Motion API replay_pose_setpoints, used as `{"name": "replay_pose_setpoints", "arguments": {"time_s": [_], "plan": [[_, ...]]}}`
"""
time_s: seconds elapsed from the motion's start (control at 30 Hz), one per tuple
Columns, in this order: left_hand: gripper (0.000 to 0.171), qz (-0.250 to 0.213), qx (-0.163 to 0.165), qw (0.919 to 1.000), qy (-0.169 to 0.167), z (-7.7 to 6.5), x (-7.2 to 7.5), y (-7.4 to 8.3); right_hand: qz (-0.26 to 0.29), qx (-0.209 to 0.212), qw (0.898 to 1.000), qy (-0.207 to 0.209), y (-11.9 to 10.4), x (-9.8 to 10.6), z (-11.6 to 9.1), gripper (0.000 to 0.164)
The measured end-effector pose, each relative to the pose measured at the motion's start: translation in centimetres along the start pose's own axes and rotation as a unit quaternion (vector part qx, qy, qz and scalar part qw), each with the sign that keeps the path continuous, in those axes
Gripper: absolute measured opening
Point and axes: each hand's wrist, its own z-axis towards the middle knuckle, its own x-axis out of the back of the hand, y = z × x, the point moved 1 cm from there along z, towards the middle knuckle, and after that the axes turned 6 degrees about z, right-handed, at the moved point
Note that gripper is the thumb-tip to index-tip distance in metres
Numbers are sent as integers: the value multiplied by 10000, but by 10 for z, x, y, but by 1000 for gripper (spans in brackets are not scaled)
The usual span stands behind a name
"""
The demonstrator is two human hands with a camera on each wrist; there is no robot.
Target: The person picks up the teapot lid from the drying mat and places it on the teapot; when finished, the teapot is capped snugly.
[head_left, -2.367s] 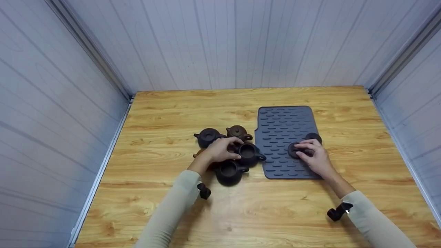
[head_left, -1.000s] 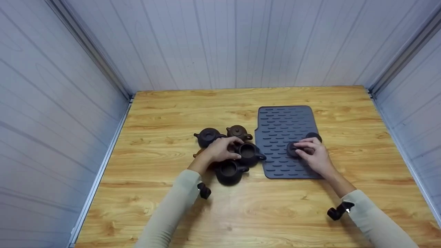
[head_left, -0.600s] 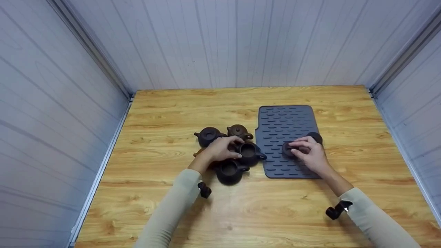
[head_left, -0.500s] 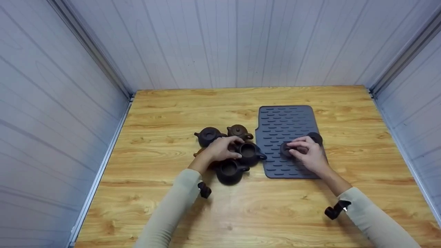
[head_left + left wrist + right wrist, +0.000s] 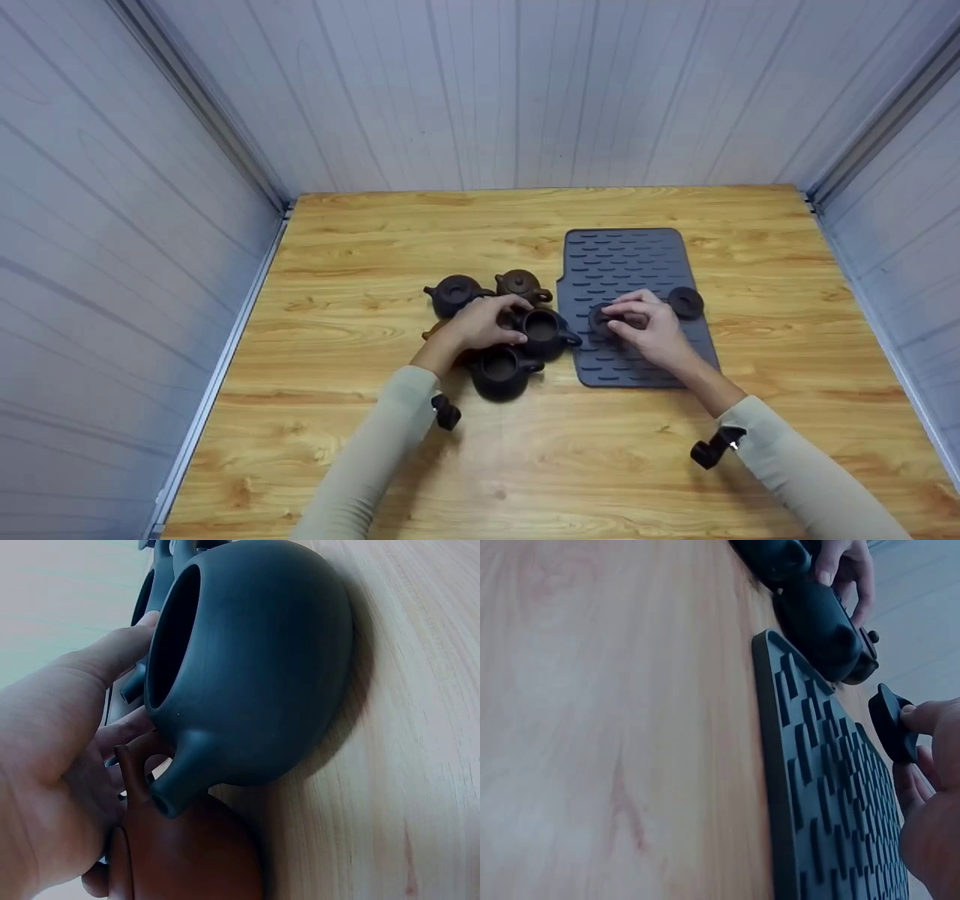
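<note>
My right hand (image 5: pixel 651 330) pinches a dark round teapot lid (image 5: pixel 601 319) by its knob, over the left part of the grey drying mat (image 5: pixel 622 375). In the right wrist view the lid (image 5: pixel 891 724) hangs tilted above the mat. My left hand (image 5: pixel 484 324) grips the left side of a dark lidless teapot (image 5: pixel 553 346), thumb and fingers around its spout side. A second lidless teapot (image 5: pixel 501 382) stands just in front, its mouth facing up; it fills much of the left wrist view. A second dark lid (image 5: pixel 685 303) lies at the mat's right edge.
Behind my left hand stand a dark lidded teapot (image 5: pixel 454 295) and a small brown lidded teapot (image 5: pixel 519 284). A reddish-brown teapot (image 5: pixel 187 859) is partly hidden under my left hand. White panels (image 5: pixel 480 97) enclose the wooden table (image 5: pixel 585 457).
My right hand has lifted the lid and carried it left across the mat toward the teapots, exposing the second lid fully. My left hand has stayed at the lidless teapot.
</note>
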Motion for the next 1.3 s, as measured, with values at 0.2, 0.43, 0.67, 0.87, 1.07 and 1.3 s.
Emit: {"name": "replay_pose_setpoints", "arguments": {"time_s": [0.2, 0.43, 0.67, 0.87, 1.07, 1.3], "plan": [[53, -72, -3, 10000, -10, -4, 3, 7, 69, 32, 9999, -112, -10, -10, 9, 20], [53, 53, -18, 10000, 30, -2, 2, 5, 55, 144, 9996, -232, -20, -23, 16, 20], [55, 53, -157, 9998, 100, 0, 0, 2, 224, 217, 9990, -312, -29, -36, 23, 20], [57, -65, -102, 9999, 26, 7, -3, -6, 518, 374, 9974, -322, -37, -49, 28, 19], [58, 139, -195, 9997, 101, 11, -6, -13, 565, 504, 9962, -421, -39, -60, 31, 17], [58, 119, -129, 9998, 73, 11, -6, -13, 476, 502, 9961, -544, -39, -70, 31, 19]]}}
